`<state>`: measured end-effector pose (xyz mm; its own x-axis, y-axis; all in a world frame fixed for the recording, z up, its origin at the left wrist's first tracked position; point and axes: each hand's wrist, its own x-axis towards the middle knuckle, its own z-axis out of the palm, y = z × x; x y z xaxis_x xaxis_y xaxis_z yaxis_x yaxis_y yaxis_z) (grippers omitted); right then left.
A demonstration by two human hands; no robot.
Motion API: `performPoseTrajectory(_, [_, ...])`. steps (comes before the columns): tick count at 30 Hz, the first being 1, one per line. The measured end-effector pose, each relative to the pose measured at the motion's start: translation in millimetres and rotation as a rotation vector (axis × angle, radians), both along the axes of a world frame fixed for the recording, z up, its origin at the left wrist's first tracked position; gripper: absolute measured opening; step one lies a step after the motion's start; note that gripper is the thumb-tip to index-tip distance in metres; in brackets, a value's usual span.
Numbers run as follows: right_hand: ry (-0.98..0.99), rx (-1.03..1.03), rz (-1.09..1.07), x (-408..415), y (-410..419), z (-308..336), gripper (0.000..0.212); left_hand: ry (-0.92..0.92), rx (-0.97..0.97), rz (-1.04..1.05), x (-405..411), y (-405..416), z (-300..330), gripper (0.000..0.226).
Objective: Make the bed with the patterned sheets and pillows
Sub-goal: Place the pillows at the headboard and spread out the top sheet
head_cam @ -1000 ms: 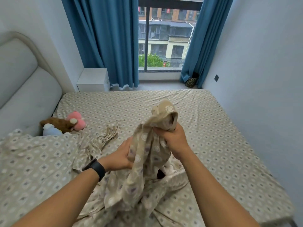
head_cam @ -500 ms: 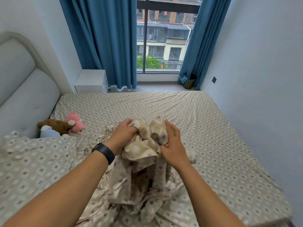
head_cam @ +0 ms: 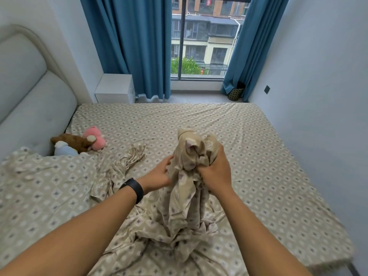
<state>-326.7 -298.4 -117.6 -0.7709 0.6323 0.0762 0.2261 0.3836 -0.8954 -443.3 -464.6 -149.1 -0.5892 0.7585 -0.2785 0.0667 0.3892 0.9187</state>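
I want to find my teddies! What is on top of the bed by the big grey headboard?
Three soft toys lie there on the patterned sheet: a pink one, a brown one and a pale blue one. The rumpled cover hides the blue one's lower part.

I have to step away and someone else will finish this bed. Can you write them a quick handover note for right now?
Right hand: grips a bunched part of the loose patterned cloth, lifted off the bed.
Left hand: fingers relaxed, touching the cloth's side.
Fitted sheet: already on the mattress.
A patterned pillow lies by the headboard, next to the plush toys.
Left: untangle the cloth, spread or fit it, arrange the pillows.
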Motion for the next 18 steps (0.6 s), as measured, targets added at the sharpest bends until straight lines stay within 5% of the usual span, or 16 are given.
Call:
performPoseTrajectory(2, [0.114,-0.109,-0.053,-2,10,20,0.058,0.070,-0.013,-0.201,13,9,-11,0.097])
performPoseTrajectory(4, [0.242,-0.200,-0.071,-6,21,41,0.058,0.058,-0.094,-0.247,26,23,-11,0.093])
performPoseTrajectory(5, [0.291,-0.206,-0.069,-5,28,50,0.060,0.073,-0.109,-0.205,30,33,-16,0.131])
performPoseTrajectory(6, [0.322,-0.191,-0.066,-5,34,58,0.061,0.063,-0.138,-0.170,33,37,-15,0.068])
performPoseTrajectory(8, [0.320,-0.086,-0.096,0,46,68,0.060,0.174,-0.185,-0.094,27,42,-25,0.025])
performPoseTrajectory(13, [-0.077,0.399,-0.207,22,90,38,0.072,0.160,-0.201,0.027,6,34,-22,0.020])
performPoseTrajectory(18, [-0.515,0.442,0.105,30,73,-24,0.094,0.033,-0.075,0.226,-6,35,4,0.027])
